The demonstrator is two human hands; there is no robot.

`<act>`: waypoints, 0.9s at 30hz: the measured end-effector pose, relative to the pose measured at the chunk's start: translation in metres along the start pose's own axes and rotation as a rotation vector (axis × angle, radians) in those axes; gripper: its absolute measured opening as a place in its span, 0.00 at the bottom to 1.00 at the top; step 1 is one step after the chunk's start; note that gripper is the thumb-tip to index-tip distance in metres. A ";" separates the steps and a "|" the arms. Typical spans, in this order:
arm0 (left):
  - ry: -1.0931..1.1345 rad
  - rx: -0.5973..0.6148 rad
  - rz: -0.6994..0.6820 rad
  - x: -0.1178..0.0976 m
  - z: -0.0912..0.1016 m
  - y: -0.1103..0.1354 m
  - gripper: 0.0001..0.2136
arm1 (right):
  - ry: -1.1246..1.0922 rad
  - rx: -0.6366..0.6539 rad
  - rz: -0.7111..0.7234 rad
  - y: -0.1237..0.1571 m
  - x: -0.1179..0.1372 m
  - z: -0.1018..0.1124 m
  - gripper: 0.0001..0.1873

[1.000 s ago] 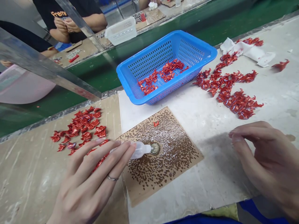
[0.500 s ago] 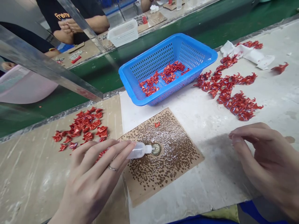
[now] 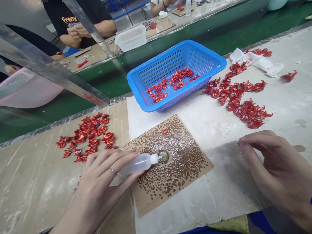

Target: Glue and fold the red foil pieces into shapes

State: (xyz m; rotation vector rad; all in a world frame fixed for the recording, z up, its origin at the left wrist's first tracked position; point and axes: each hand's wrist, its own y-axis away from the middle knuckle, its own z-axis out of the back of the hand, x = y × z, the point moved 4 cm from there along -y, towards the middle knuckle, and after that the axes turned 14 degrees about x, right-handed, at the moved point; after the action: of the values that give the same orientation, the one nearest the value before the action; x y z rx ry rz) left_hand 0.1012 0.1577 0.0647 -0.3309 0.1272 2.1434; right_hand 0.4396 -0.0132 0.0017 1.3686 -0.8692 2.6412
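My left hand [image 3: 102,182] is closed around a small translucent squeeze bottle [image 3: 138,163], tipped on its side with the white nozzle pointing right. The nozzle's tip is at the edge of a bottle cap [image 3: 163,156] filled with clear liquid. Under the cap lies a square of brown cardboard [image 3: 148,204], speckled with dark wet spots. One small red piece [image 3: 165,131] rests near the cardboard's upper part. My right hand [image 3: 278,169] hovers over the table at the right, thumb and forefinger pinched together; whatever they may hold is too small to make out.
A blue plastic basket [image 3: 156,107] with red pieces inside stands behind the cardboard. Red pieces lie piled at left [image 3: 91,130] and right [image 3: 248,110], near a crumpled white tissue [image 3: 258,61]. A metal post [image 3: 56,68] slants across the left. Beyond the green strip, co-workers' hands [image 3: 78,31] are busy.
The bottle has drawn slightly left and tilted, and more of it shows between my left fingers and thumb. My right hand has stayed nearly still. The view has shifted a little.
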 end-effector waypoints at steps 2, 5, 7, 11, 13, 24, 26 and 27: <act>-0.098 -0.026 -0.062 -0.007 0.000 -0.001 0.12 | -0.010 -0.004 0.000 0.000 0.000 0.000 0.22; -0.126 -0.008 -0.083 -0.010 -0.001 -0.003 0.11 | -0.011 -0.006 -0.001 0.000 0.001 0.000 0.22; -0.111 -0.002 -0.071 -0.008 0.000 -0.004 0.12 | -0.002 -0.007 -0.007 0.000 0.000 0.000 0.21; -0.168 -0.030 -0.066 -0.006 0.003 0.002 0.14 | 0.011 -0.018 -0.023 -0.001 -0.001 0.000 0.20; -0.271 -0.045 -0.042 -0.009 0.003 0.008 0.19 | 0.003 -0.016 -0.027 -0.001 -0.001 0.000 0.20; -0.155 -0.079 0.004 -0.013 0.005 -0.004 0.13 | 0.009 -0.014 -0.022 -0.003 0.001 -0.001 0.19; -0.009 -0.065 0.061 -0.007 0.003 -0.007 0.15 | 0.008 -0.009 -0.016 -0.002 0.001 0.000 0.20; 0.060 -0.057 0.107 -0.005 0.002 -0.007 0.15 | 0.004 -0.007 -0.015 -0.002 0.001 0.000 0.20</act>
State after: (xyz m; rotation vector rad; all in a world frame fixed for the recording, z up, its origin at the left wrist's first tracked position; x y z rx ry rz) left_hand 0.1093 0.1581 0.0681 -0.4304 0.1203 2.2469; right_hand 0.4396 -0.0116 0.0034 1.3619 -0.8640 2.6267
